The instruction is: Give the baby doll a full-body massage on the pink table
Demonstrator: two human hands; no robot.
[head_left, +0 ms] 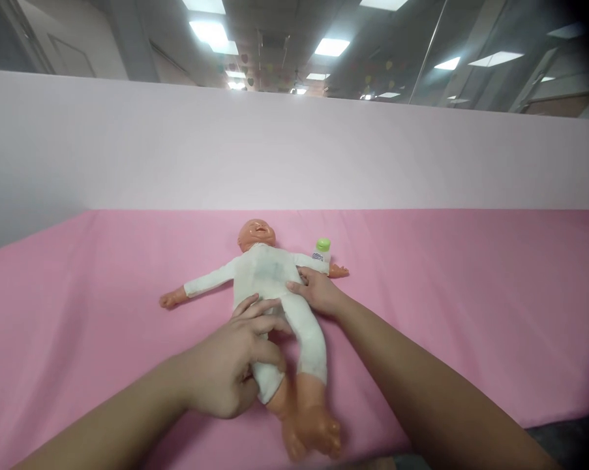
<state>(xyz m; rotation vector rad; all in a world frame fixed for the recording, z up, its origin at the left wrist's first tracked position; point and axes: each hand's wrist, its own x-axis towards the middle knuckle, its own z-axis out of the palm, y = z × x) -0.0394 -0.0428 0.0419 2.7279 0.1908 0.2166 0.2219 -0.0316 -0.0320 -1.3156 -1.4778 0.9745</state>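
A baby doll (265, 271) with a white cloth body lies on its back, its plastic head pointing away from me and its feet toward me. My left hand (240, 356) is over the doll's leg on the left, with the fingers curled around the thigh and hiding part of it. At the other hip, my right hand (318, 290) holds the doll's side. Its thumb rests on the front of the cloth, and the other fingers are partly hidden. Both of the doll's arms are spread out sideways.
Behind the doll's outstretched right-side arm stands a small bottle (322, 249) with a green cap. Pink cloth (445, 294) covers the table. A white panel (294, 150) rises along the back, with glass above it.
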